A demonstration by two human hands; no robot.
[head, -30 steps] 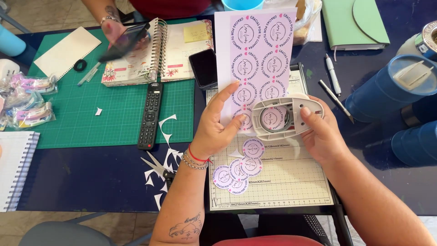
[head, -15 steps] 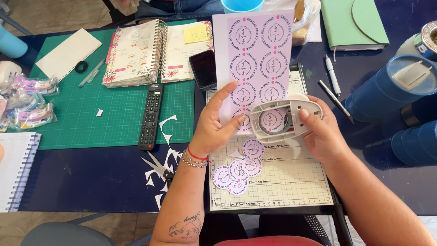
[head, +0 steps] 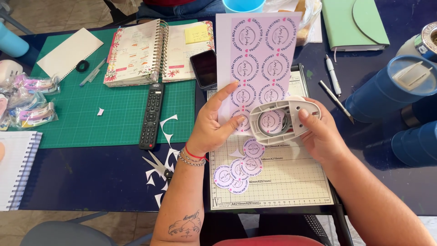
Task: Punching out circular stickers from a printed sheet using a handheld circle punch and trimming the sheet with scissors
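Dark blue table, cutting board (head: 291,191) at centre. My left hand (head: 214,125) pinches the printed sheet (head: 259,59); my right hand (head: 321,134) grips the round punch (head: 282,119), clamped over the sheet's near edge. I judge one design should sit centred in the window before pressing. Count: about five cut circles (head: 239,171), one remote (head: 151,116), two pens (head: 334,86).

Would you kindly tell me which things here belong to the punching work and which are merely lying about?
In use: left hand, right hand, circle punch, printed sheet, cut-out circles, gridded cutting board.

Lying about: remote control, planner, phone, scissors, pens, green notebook.
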